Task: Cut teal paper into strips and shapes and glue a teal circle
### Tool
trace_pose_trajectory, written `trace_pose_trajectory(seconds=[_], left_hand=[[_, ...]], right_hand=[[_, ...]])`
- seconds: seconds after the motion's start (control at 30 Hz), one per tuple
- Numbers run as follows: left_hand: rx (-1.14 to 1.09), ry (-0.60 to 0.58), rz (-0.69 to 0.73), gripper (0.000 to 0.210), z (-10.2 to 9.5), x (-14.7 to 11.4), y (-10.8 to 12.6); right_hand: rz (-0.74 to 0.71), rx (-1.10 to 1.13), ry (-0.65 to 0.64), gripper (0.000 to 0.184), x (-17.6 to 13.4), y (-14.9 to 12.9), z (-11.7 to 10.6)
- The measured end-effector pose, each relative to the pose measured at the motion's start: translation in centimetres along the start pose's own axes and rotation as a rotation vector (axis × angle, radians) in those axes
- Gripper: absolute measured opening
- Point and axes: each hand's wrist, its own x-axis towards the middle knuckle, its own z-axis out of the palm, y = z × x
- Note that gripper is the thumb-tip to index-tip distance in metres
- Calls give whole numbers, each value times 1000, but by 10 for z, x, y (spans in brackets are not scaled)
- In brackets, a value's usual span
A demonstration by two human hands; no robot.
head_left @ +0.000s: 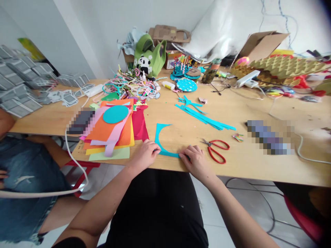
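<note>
A blue offcut (pixel 165 152) of thin craft sheet, with a large round curve cut out of it, lies near the table's front edge. My left hand (pixel 146 153) has its fingers closed on the offcut's lower left corner. At its right end, my right hand (pixel 196 160) grips it with bent fingers, the fingertips pressed to the table. Red-handled scissors (pixel 217 148) lie just right of my right hand, blades toward it. Several narrow blue strips (pixel 207 117) rest farther back. A blue circle (pixel 115 114) sits on the stacked coloured sheets (pixel 103 128) to the left.
Behind the sheets is a heap of pipe cleaners (pixel 129 84), with a green panda bag (pixel 150 57) beyond. A blue dotted disc (pixel 186 85) and glue bottle (pixel 168 85) lie at the back. Blurred phone-like objects flank the work area. A person's denim-clad legs (pixel 28 175) are at left.
</note>
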Motion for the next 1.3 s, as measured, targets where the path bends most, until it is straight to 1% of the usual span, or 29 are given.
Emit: trace_pose_trajectory(seconds=[0.17, 0.27, 0.37, 0.63, 0.77, 0.87, 1.07, 1.3], left_hand=[[-1, -7, -152, 10, -2, 3, 4], [19, -12, -185, 7, -2, 5, 4], [47, -15, -197, 7, -1, 6, 2], [92, -11, -226, 12, -2, 7, 4], [109, 7, -251, 9, -1, 8, 4], [111, 15, -266, 6, 0, 8, 3], [118, 46, -265, 3, 4, 7, 0], [90, 67, -284, 7, 5, 5, 0]], right_hand=[[148, 56, 2, 23, 3, 3, 3], [215, 60, 13, 26, 4, 6, 3], [253, 27, 15, 29, 4, 10, 2], [309, -21, 46, 24, 2, 13, 2], [346, -8, 56, 27, 2, 12, 1], [346, 12, 73, 29, 2, 12, 0], [379, 77, 89, 16, 2, 14, 1], [400, 57, 106, 18, 2, 14, 1]])
